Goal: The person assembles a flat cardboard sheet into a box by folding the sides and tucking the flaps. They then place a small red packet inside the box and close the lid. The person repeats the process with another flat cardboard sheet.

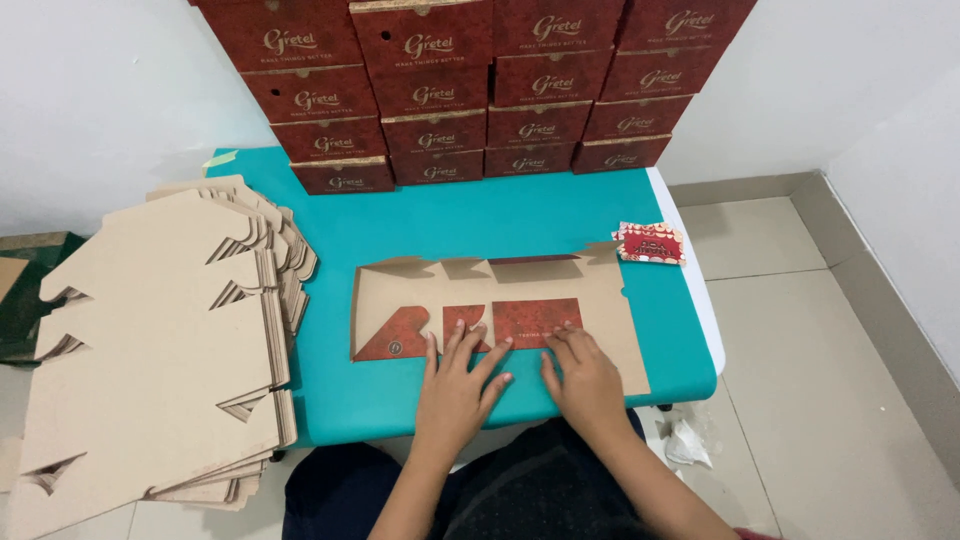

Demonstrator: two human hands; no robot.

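Note:
A flat brown cardboard box blank (590, 292) lies on the teal table (420, 225), its near flaps folded over so their dark red printed sides show. My left hand (458, 385) presses flat on the near edge of the blank, fingers spread over a red flap. My right hand (583, 377) rests flat beside it, fingertips on the larger red panel. Neither hand grips anything.
A tall pile of unfolded brown cardboard blanks (160, 340) fills the table's left side. Several dark red assembled boxes (470, 85) are stacked against the far wall. A small red printed packet (651, 243) lies at the table's right edge. Crumpled white paper (686, 442) lies on the tiled floor.

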